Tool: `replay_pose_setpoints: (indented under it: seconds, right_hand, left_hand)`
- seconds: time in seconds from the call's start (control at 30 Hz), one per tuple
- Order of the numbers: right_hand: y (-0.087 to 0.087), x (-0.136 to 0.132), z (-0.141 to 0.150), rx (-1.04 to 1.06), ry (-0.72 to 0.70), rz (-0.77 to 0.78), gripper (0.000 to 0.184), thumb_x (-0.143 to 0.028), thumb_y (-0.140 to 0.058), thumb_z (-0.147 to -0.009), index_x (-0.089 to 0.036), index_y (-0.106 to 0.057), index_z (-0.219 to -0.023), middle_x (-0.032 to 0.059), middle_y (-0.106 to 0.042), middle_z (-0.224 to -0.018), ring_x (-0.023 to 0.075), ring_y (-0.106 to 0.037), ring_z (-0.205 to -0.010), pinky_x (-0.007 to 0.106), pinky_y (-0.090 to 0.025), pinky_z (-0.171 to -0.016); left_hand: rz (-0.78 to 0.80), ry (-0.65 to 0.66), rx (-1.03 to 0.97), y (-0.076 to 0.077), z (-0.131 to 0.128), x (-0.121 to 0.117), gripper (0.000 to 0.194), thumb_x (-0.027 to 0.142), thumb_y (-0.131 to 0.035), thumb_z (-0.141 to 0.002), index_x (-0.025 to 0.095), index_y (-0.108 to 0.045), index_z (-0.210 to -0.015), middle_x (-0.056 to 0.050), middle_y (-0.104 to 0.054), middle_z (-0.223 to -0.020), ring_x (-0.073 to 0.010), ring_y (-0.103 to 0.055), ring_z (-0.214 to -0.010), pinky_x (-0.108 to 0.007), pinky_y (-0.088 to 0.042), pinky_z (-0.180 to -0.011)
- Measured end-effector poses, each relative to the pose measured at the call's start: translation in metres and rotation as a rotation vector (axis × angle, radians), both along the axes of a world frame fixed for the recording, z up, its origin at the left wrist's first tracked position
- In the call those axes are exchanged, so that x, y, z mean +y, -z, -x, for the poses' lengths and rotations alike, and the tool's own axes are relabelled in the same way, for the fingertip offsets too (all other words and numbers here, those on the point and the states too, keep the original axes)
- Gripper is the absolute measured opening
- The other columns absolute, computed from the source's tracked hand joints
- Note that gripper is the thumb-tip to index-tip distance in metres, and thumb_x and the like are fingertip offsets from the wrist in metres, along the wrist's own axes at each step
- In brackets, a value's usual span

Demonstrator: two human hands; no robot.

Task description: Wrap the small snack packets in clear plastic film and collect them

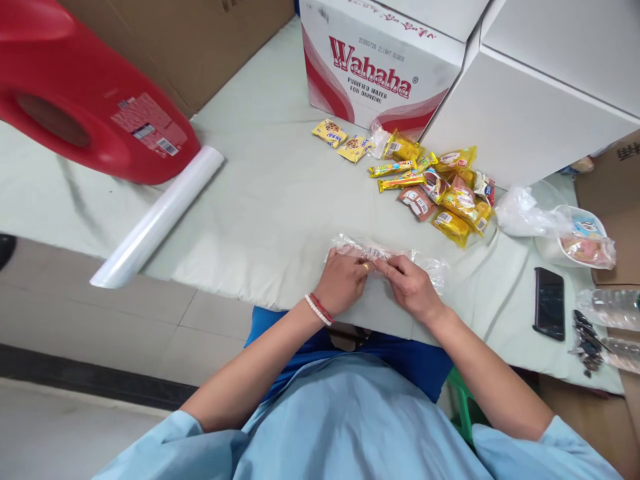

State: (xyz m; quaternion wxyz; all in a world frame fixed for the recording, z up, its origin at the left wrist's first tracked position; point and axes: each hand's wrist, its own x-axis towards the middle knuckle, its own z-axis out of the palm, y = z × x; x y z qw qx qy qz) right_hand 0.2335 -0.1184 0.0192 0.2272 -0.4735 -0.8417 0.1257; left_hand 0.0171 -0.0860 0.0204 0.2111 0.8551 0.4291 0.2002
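Close to the table's front edge, a clear crinkled plastic bag (431,270) lies under both of my hands, with some print on its middle. My left hand (343,277), with red and white bracelets at the wrist, pinches the bag near its centre. From the other side my right hand (409,285) grips the same bag, its thumb and fingertips almost meeting those of the left. What lies between the fingertips is too small to make out. Past the bag, to the right, sits a pile of snack packets (463,203) in yellow and brown wrappers.
A red jug (150,100) and a roll of clear film (160,220) are on the left. A Wahaha carton (370,87) and white boxes (525,113) stand behind. On the right are a white tub (550,253), a phone (549,303) and clear plastic bottles (610,307).
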Motion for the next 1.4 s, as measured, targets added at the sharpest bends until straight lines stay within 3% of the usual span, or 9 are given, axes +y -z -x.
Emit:
replay_pose_setpoints:
  seconds: [0.1,0.23,0.33,0.47,0.57,0.77,1.07,1.23,1.4]
  right_hand:
    - [0.004,-0.004,0.0,0.036,-0.037,0.042,0.054,-0.012,-0.035,-0.106,-0.029,-0.07,-0.144,0.0086,-0.067,-0.103,0.0195,-0.064,-0.094,0.031,-0.058,-0.084]
    - [0.002,-0.002,-0.002,0.078,-0.034,0.159,0.051,-0.016,-0.036,-0.106,-0.03,-0.073,-0.139,0.0067,-0.063,-0.098,0.0184,-0.061,-0.091,0.031,-0.057,-0.085]
    - [0.0,0.002,-0.002,0.118,-0.029,0.206,0.048,-0.019,-0.039,-0.106,-0.032,-0.074,-0.136,0.0061,-0.06,-0.096,0.0185,-0.059,-0.09,0.032,-0.056,-0.084]
    - [-0.001,0.007,-0.004,0.179,-0.053,0.232,0.043,-0.022,-0.043,-0.105,-0.032,-0.079,-0.127,0.0059,-0.058,-0.097,0.0184,-0.057,-0.089,0.033,-0.055,-0.085]
    - [-0.003,0.011,-0.005,0.193,-0.073,0.256,0.042,-0.021,-0.044,-0.105,-0.033,-0.08,-0.123,0.0059,-0.057,-0.097,0.0186,-0.058,-0.091,0.033,-0.054,-0.086]
    - [-0.005,0.013,-0.006,0.181,-0.073,0.285,0.043,-0.018,-0.044,-0.104,-0.032,-0.08,-0.122,0.0061,-0.057,-0.099,0.0188,-0.059,-0.093,0.032,-0.053,-0.085]
    - [-0.003,0.013,-0.004,0.185,-0.091,0.251,0.043,-0.013,-0.044,-0.101,-0.03,-0.081,-0.117,0.0056,-0.056,-0.097,0.0179,-0.057,-0.09,0.031,-0.052,-0.083]
    - [-0.001,0.005,0.0,0.113,-0.065,0.197,0.038,-0.016,-0.046,-0.1,-0.025,-0.081,-0.112,0.0093,-0.065,-0.106,0.0223,-0.059,-0.096,0.037,-0.056,-0.085]
    - [-0.004,-0.017,-0.012,0.183,-0.06,0.127,0.036,-0.016,-0.05,-0.1,-0.021,-0.079,-0.12,0.0156,-0.066,-0.137,0.0289,-0.063,-0.12,0.048,-0.057,-0.102]
  left_hand:
    - [0.108,-0.058,-0.284,0.005,0.018,0.002,0.031,0.013,-0.053,-0.088,0.025,-0.081,-0.089,-0.006,-0.079,-0.095,-0.0253,-0.068,-0.097,-0.045,-0.051,-0.092]
    - [0.317,-0.553,-0.694,0.003,0.039,0.02,0.019,0.021,-0.054,-0.081,0.022,-0.072,-0.072,-0.001,-0.069,-0.071,-0.019,-0.063,-0.074,-0.033,-0.052,-0.074]
    - [0.338,-0.781,-0.778,-0.003,0.045,0.043,0.021,0.032,-0.055,-0.087,0.021,-0.072,-0.089,-0.003,-0.074,-0.087,-0.0201,-0.068,-0.088,-0.033,-0.055,-0.083]
    - [0.417,-0.591,-0.474,-0.01,0.032,0.06,0.065,0.056,-0.059,-0.094,0.014,-0.057,-0.144,-0.015,-0.072,-0.132,-0.0307,-0.061,-0.133,-0.046,-0.045,-0.116]
    - [0.421,-0.386,-0.162,-0.013,0.016,0.058,0.084,0.055,-0.075,-0.083,0.012,-0.051,-0.151,-0.017,-0.069,-0.137,-0.0369,-0.054,-0.141,-0.051,-0.04,-0.12]
    - [0.476,-0.268,0.021,-0.024,0.017,0.042,0.011,0.03,-0.069,-0.083,0.019,-0.069,-0.084,-0.004,-0.072,-0.083,-0.0238,-0.067,-0.083,-0.035,-0.05,-0.08]
    - [0.625,-0.464,-0.45,-0.031,-0.016,0.015,0.007,0.014,-0.062,-0.08,0.02,-0.06,-0.08,0.006,-0.058,-0.062,-0.0131,-0.055,-0.058,-0.025,-0.042,-0.06]
    - [0.351,-0.317,-0.117,-0.029,-0.045,-0.007,0.023,0.027,-0.049,-0.104,0.018,-0.07,-0.102,-0.007,-0.076,-0.095,-0.0208,-0.071,-0.086,-0.032,-0.052,-0.077]
    - [0.017,-0.189,0.22,-0.016,-0.043,-0.028,0.038,0.029,-0.041,-0.109,0.014,-0.063,-0.136,-0.013,-0.07,-0.111,-0.025,-0.069,-0.097,-0.034,-0.051,-0.072]
